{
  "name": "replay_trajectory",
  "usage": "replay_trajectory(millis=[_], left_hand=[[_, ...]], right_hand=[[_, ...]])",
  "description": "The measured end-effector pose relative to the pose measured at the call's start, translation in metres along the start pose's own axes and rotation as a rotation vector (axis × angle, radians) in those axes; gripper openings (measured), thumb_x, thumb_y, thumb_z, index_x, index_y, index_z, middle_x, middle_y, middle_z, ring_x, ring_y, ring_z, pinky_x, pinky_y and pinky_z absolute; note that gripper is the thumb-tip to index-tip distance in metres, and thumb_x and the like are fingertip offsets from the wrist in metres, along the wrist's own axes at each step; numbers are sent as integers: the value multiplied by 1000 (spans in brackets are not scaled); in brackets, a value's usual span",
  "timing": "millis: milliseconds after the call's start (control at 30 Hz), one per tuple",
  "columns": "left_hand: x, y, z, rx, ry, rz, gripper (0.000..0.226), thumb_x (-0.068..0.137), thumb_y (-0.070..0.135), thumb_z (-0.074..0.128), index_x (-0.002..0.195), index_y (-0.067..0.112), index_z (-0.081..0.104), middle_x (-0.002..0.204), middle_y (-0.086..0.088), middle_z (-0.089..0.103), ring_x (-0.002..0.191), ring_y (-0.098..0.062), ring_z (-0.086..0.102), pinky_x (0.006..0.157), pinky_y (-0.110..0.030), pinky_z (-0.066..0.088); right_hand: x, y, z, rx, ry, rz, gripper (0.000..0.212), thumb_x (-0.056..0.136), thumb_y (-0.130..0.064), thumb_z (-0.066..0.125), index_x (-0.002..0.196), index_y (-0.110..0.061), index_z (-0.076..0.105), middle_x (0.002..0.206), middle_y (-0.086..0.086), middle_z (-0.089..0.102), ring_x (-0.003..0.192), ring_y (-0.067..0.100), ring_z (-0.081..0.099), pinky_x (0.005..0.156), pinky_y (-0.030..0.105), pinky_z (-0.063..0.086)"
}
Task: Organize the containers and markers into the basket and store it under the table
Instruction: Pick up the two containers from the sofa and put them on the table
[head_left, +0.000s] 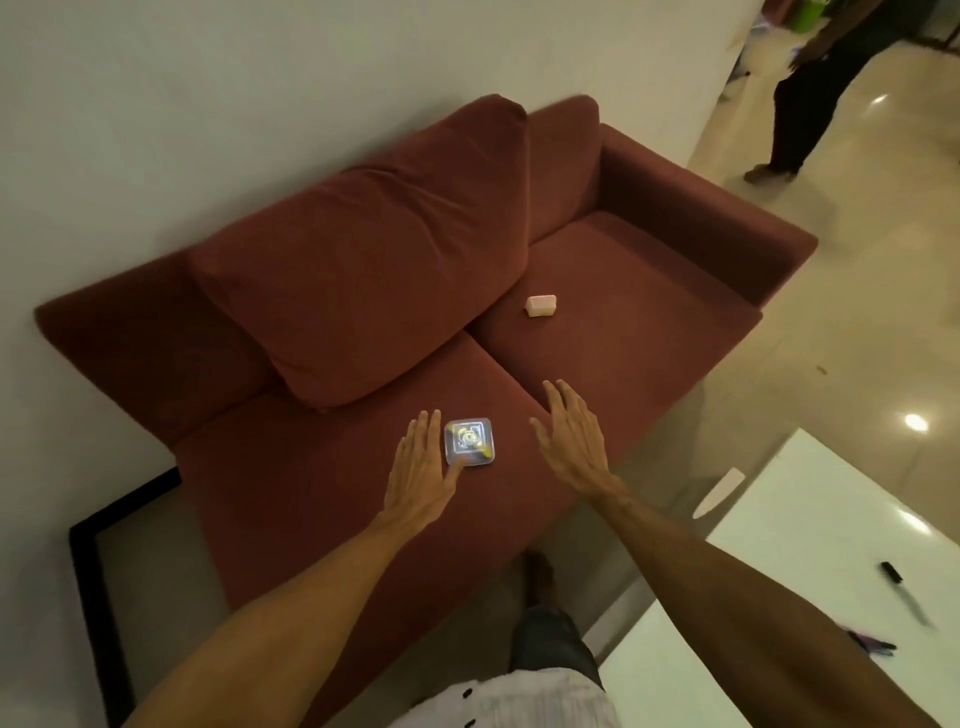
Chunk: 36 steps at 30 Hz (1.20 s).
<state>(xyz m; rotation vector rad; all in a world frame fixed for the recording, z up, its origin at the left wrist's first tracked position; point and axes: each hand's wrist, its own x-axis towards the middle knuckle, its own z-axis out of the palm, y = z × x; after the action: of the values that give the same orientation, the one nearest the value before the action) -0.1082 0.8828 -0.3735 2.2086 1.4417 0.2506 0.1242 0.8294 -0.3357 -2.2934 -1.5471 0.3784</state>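
Observation:
A small clear square container (471, 440) with yellow contents lies on the left seat cushion of a dark red sofa (332, 280). My left hand (423, 467) rests flat just left of it, fingers spread, thumb touching its near edge. My right hand (574, 439) hovers open to its right, apart from it. A second small pale container (541, 305) sits on the right seat cushion, farther back. A black marker (904, 592) lies on the white table (779, 571) at the right, with a purple marker (872, 644) nearer me. No basket is in view.
A black-framed glass side table (88, 571) stands left of the sofa against the wall. The white table's corner is close to my right arm. Another person (810, 98) stands on the glossy tiled floor at the top right.

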Motion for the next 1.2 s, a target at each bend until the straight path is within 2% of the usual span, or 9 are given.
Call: replay_trajectory(millis=[167,333,500,633,733,867,967,1067,1200], left_hand=[[59,12,44,-18,-40,-178,81,100,50,45,160,15,3,168,-10,6,155,-26,6,126,-40,10],[97,19,89,-68,-95,-395,83,97,52,50,159,17,10,167,-10,13,154,-30,14,122,-49,20],[138,8,135,-85,-165,-525,92,91,54,58,160,20,7,167,-10,11,154,-33,13,119,-57,24],[171,-3,172,-119,-188,-617,102,84,62,62,158,31,1,168,-9,1,154,-35,5,116,-65,23],[194,-9,192,-105,-181,-651,111,74,69,68,155,38,-1,167,-6,-5,153,-38,3,111,-70,27],[225,-18,227,-59,-226,-750,125,62,70,77,154,46,-6,165,1,-14,153,-39,-2,108,-71,29],[240,-24,249,5,-230,-827,122,62,61,81,154,45,3,164,0,-9,150,-41,14,105,-68,37],[253,-21,254,43,-153,-843,106,62,49,83,150,38,25,157,-1,12,138,-34,35,99,-60,45],[312,9,236,4,-16,-694,101,60,47,86,147,31,35,151,2,23,129,-30,42,97,-55,49]], right_hand=[[83,36,13,-12,-127,-74,61,102,-38,45,156,-16,26,163,9,25,149,25,28,118,45,32],[145,68,36,-42,-254,-123,60,102,-36,45,155,-14,26,162,12,26,147,27,30,116,44,33],[190,88,81,-48,-333,-152,60,102,-35,47,154,-13,28,162,12,27,147,27,30,116,45,34],[219,104,121,-29,-372,-163,60,101,-34,50,154,-14,28,161,12,28,147,27,30,116,47,34],[243,116,148,-1,-382,-166,60,100,-32,51,153,-13,30,161,13,29,148,26,29,116,47,35],[283,140,178,35,-401,-161,61,100,-33,52,153,-15,30,161,10,29,148,24,29,116,44,35],[318,162,193,52,-419,-166,61,99,-32,52,153,-17,30,161,9,28,148,23,29,116,44,36],[350,187,194,52,-426,-152,61,98,-32,53,153,-19,30,162,7,28,147,23,30,115,45,37],[397,211,178,36,-390,-116,60,98,-30,54,152,-19,33,161,5,29,146,24,32,112,49,40]])
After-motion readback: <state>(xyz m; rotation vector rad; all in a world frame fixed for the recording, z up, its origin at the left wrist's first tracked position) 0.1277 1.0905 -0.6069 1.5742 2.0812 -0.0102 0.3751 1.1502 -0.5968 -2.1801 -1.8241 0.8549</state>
